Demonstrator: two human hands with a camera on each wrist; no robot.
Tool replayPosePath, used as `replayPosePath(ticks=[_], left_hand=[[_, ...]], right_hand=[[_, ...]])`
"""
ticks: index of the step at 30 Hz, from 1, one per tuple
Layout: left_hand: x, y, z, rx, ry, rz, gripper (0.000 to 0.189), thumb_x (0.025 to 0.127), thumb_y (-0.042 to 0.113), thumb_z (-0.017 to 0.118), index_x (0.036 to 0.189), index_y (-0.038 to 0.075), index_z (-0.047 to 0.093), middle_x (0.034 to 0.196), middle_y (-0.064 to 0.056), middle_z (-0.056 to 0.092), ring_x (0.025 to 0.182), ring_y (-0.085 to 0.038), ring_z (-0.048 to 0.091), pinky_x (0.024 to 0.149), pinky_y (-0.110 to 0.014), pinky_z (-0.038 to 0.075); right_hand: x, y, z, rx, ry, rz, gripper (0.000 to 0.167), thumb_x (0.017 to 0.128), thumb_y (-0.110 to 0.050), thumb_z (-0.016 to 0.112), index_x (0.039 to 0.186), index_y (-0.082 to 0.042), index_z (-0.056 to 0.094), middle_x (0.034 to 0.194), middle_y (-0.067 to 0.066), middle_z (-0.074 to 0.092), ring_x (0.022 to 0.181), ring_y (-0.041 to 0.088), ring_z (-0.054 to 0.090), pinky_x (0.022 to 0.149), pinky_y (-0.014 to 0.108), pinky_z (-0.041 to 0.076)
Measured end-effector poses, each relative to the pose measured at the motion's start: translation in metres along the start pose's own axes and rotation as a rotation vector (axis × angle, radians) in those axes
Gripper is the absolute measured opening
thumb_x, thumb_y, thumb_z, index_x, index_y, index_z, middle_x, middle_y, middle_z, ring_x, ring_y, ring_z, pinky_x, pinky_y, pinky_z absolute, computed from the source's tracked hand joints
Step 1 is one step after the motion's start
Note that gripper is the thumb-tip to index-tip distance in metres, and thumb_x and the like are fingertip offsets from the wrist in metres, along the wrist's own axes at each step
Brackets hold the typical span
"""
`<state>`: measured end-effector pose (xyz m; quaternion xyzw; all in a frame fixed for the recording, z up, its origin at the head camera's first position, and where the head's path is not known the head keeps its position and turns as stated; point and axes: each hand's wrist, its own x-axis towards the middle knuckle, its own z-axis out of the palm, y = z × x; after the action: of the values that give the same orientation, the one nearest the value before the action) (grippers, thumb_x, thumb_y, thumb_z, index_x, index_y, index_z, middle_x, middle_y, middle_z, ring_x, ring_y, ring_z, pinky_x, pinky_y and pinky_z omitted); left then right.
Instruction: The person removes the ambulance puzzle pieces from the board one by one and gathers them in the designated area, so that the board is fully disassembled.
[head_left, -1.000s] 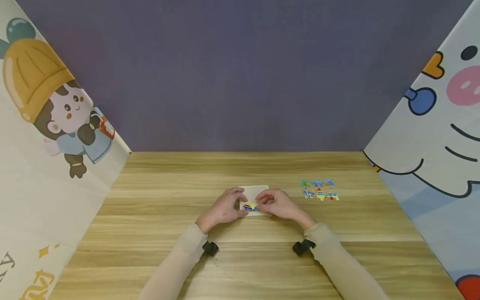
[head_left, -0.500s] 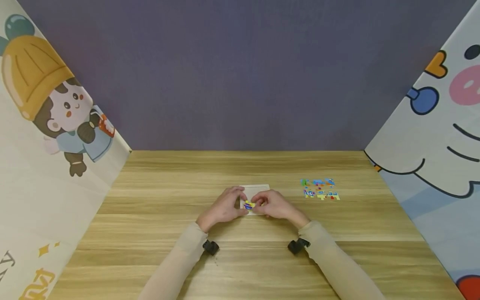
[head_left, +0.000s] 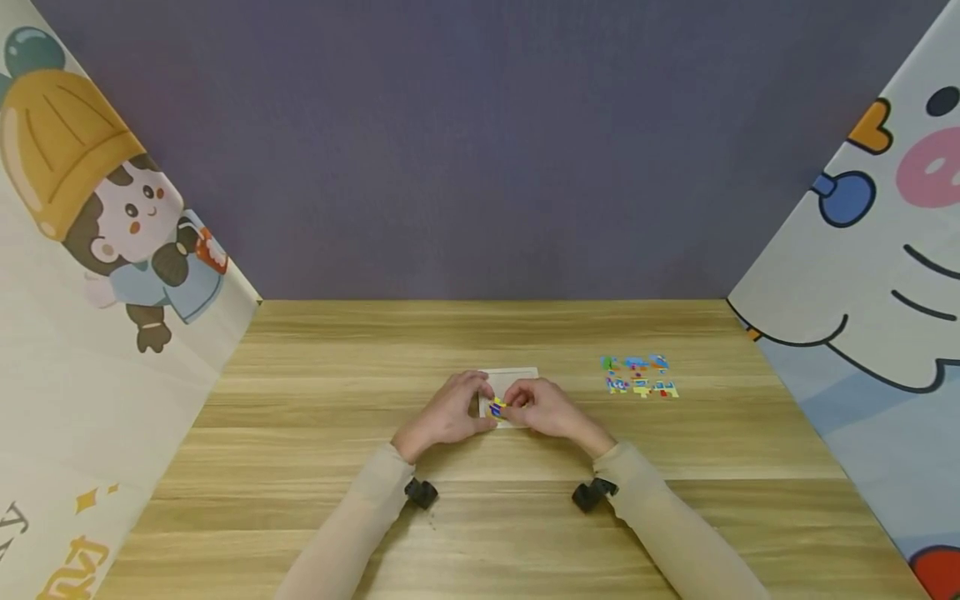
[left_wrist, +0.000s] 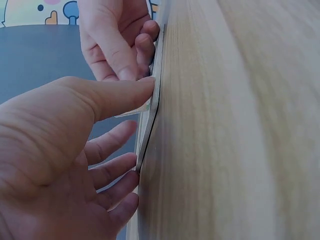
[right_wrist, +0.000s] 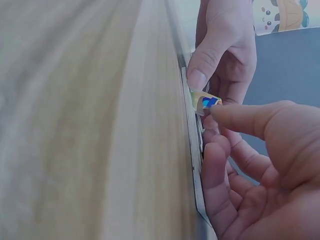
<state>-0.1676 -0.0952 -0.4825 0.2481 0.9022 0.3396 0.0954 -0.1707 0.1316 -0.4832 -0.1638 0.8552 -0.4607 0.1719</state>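
A white puzzle tray (head_left: pixel 517 374) lies on the table between both hands. My left hand (head_left: pixel 448 410) holds its left side, the thumb (left_wrist: pixel 135 92) at the near edge and the other fingers spread along the side. My right hand (head_left: pixel 553 408) reaches over the tray from the right and pinches a small yellow and blue puzzle piece (right_wrist: pixel 206 102) between thumb and forefinger. The piece is tilted up from the tray, near the left thumb. Its lower edge is close to the tray rim (right_wrist: pixel 191 145); whether they touch, I cannot tell. The right fingers cover part of the tray.
Several loose colourful puzzle pieces (head_left: pixel 639 387) lie in two rows on the wooden table (head_left: pixel 337 367), right of the tray. A dark panel (head_left: pixel 480 150) stands behind the table, with cartoon-printed panels at both sides.
My right hand has shifted slightly left over the tray. The yellow and blue piece has gone from lying flatter to tilted up. My left hand has stayed in place.
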Motion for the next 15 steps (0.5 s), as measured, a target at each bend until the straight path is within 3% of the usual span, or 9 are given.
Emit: replayPosePath(ticks=[10, 15], left_hand=[[-0.002, 0.002, 0.0, 0.023, -0.013, -0.009, 0.042, 0.091, 0.024, 0.084, 0.128, 0.008, 0.07, 0.159, -0.018, 0.051, 0.15, -0.043, 0.043, 0.127, -0.058, 0.034], [-0.001, 0.001, 0.0, 0.027, -0.028, -0.017, 0.041, 0.094, 0.027, 0.082, 0.129, 0.011, 0.07, 0.162, -0.015, 0.049, 0.153, -0.041, 0.04, 0.128, -0.058, 0.034]], right_hand=[[0.002, 0.008, -0.004, 0.146, -0.034, 0.033, 0.016, 0.099, -0.02, 0.074, 0.104, -0.004, 0.073, 0.08, 0.002, 0.071, 0.062, 0.011, 0.057, 0.058, 0.023, 0.05], [-0.001, 0.011, -0.01, 0.18, -0.031, 0.024, 0.017, 0.1, -0.021, 0.074, 0.108, -0.006, 0.073, 0.083, 0.004, 0.074, 0.06, 0.011, 0.056, 0.055, 0.023, 0.049]])
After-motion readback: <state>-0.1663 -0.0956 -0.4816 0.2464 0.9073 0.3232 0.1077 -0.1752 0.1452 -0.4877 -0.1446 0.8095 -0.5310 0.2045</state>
